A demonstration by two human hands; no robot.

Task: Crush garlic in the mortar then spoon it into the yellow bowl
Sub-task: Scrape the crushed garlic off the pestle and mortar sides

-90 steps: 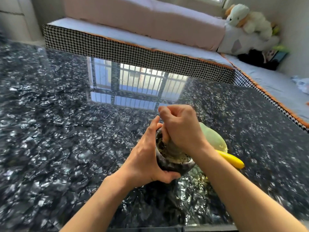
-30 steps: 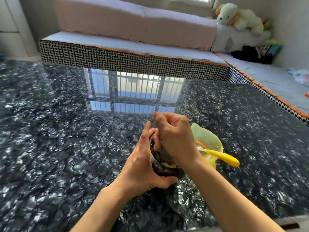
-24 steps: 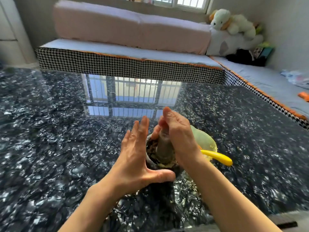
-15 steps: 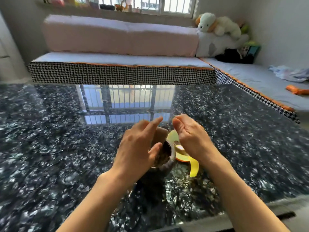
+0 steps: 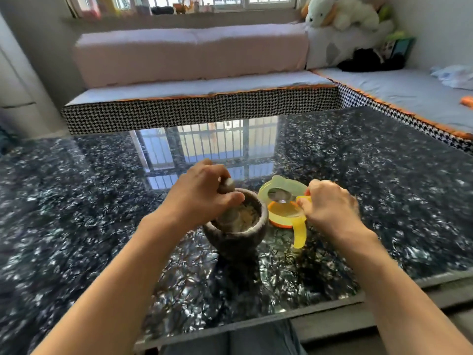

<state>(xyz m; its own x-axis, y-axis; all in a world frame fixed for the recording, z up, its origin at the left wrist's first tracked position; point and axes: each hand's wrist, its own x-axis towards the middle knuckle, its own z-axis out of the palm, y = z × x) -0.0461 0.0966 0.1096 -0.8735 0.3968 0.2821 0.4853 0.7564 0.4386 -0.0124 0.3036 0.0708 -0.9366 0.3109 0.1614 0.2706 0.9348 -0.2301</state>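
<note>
Bench: glossy dark speckled stone, mirror-like. Mortar: rough matt grey stone; pestle looks the same. Bowl: translucent yellow plastic, smooth. Spoon: shiny metal w/ plastic grip. Garlic: pale, coarse mash.

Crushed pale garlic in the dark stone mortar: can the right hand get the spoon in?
Probably, but tightly: the left hand holds the stone pestle inside the mortar, crowding its left side.

No readable text, labels, brands or numbers anywhere; items on the windowsill too blurred.
</note>
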